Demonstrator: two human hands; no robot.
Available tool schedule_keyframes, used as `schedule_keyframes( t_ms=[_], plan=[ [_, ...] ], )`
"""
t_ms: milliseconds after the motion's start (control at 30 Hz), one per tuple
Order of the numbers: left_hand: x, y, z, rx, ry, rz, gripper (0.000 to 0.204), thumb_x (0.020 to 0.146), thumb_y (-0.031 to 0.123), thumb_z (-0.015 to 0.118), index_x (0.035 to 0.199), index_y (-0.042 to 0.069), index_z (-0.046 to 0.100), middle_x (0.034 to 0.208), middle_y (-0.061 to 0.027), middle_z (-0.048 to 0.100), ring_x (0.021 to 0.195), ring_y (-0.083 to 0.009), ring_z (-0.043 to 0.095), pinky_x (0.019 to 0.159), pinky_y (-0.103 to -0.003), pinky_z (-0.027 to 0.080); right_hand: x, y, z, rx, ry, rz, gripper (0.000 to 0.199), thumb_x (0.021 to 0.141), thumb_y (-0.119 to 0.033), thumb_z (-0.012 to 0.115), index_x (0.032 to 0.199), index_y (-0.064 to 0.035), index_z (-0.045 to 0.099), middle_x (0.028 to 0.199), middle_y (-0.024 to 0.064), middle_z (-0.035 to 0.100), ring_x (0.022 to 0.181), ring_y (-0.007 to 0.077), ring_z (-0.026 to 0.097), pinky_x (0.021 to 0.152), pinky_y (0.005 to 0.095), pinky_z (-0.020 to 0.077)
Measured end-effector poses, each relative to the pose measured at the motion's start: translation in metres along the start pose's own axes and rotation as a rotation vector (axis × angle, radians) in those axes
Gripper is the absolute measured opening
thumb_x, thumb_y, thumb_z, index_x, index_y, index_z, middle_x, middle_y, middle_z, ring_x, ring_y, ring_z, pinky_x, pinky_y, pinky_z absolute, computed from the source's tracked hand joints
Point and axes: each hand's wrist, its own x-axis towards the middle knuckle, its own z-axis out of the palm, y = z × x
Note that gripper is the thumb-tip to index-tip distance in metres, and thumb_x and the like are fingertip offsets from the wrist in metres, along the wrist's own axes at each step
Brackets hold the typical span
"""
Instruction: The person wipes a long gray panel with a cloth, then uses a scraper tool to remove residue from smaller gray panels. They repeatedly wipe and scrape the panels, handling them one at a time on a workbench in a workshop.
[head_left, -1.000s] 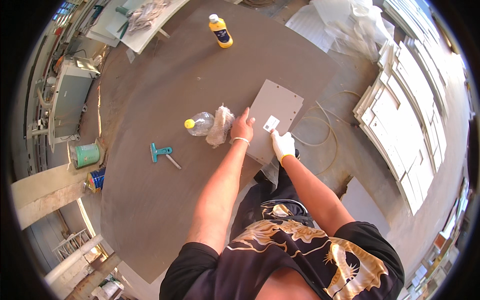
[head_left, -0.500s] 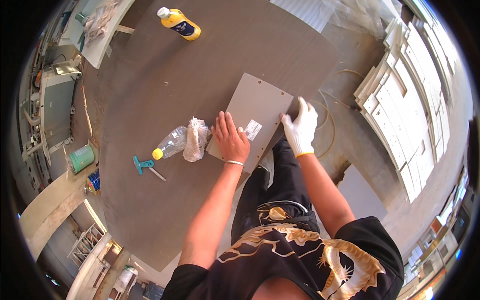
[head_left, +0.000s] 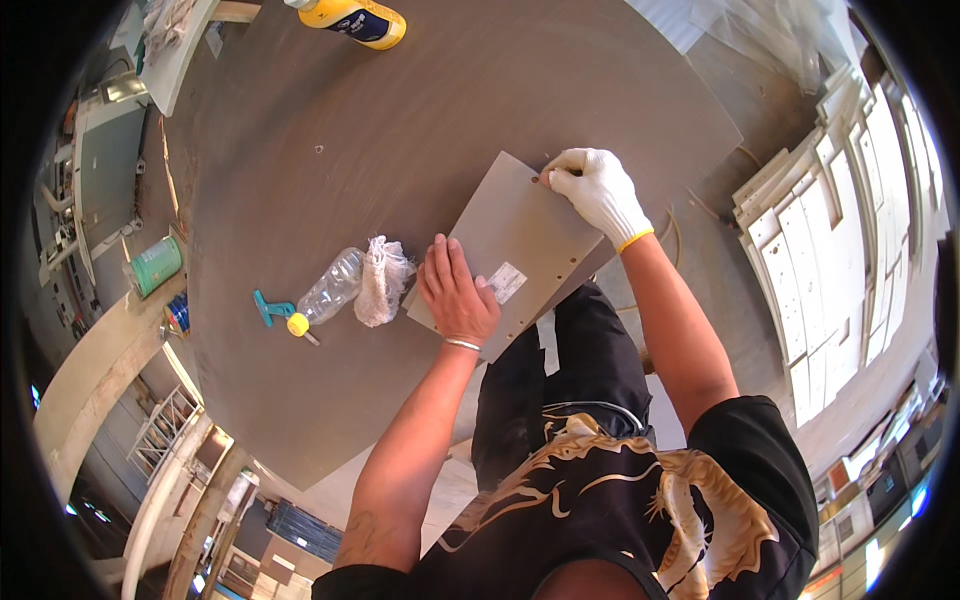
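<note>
On the near edge of the big grey-brown desk (head_left: 330,140), in the head view, lies a flat grey panel (head_left: 520,235) with small drilled holes and a pale sticker, its near corner hanging slightly past the desk's edge. The left hand (head_left: 457,293) is bare, fingers stretched out flat and together, palm pressing down on the panel's near left part (a thin bracelet shows at the wrist). The right hand (head_left: 598,188) wears a white glove with a yellow cuff; its fingers are curled, pinching at the panel's far right corner, though whether it grips the edge itself or some small item there I cannot tell. Just left of the bare hand sits a crumpled white cloth (head_left: 380,280), touching a clear plastic bottle (head_left: 325,295) with a yellow cap lying on its side. Beside the cap is a small teal tool (head_left: 268,306). Far across the desk lies a yellow bottle (head_left: 358,20). Off the desk to the left stands a green can (head_left: 153,265).
</note>
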Motion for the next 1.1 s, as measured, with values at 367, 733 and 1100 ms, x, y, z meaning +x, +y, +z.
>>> schedule_keyframes(
  t_ms=[367,733,1100],
  plan=[
    [-0.001,0.001,-0.001,-0.009,-0.005,-0.018,0.071,0.097,0.025,0.050,0.161,-0.005,0.040,0.165,-0.0267,0.041,0.148,-0.0471,0.042,0.122,-0.064,0.029,-0.050,0.040,-0.023,0.173,0.032,0.072,0.018,0.089,-0.016,0.072,0.098,-0.0035,0.081,0.088,0.0046,0.077,0.089,0.0158,0.072,0.082,0.0320,0.0551],
    [-0.003,0.001,0.000,-0.052,-0.018,-0.053,0.079,0.091,0.024,0.057,0.163,-0.002,0.037,0.169,-0.0232,0.038,0.151,-0.0457,0.039,0.126,-0.064,0.026,-0.018,-0.012,0.000,-0.052,0.072,0.072,0.022,0.090,-0.022,0.073,0.104,-0.0073,0.083,0.088,0.0086,0.077,0.080,0.0164,0.071,0.077,0.0310,0.0553],
    [-0.002,0.003,0.000,-0.090,-0.074,-0.116,0.080,0.093,0.031,0.062,0.164,0.004,0.038,0.171,-0.0193,0.037,0.152,-0.0418,0.040,0.126,-0.065,0.027,-0.015,-0.008,0.010,-0.234,0.156,-0.214,0.026,0.094,-0.028,0.073,0.108,-0.0076,0.081,0.097,0.0161,0.078,0.090,0.0324,0.075,0.085,0.0381,0.0569]
  ],
)
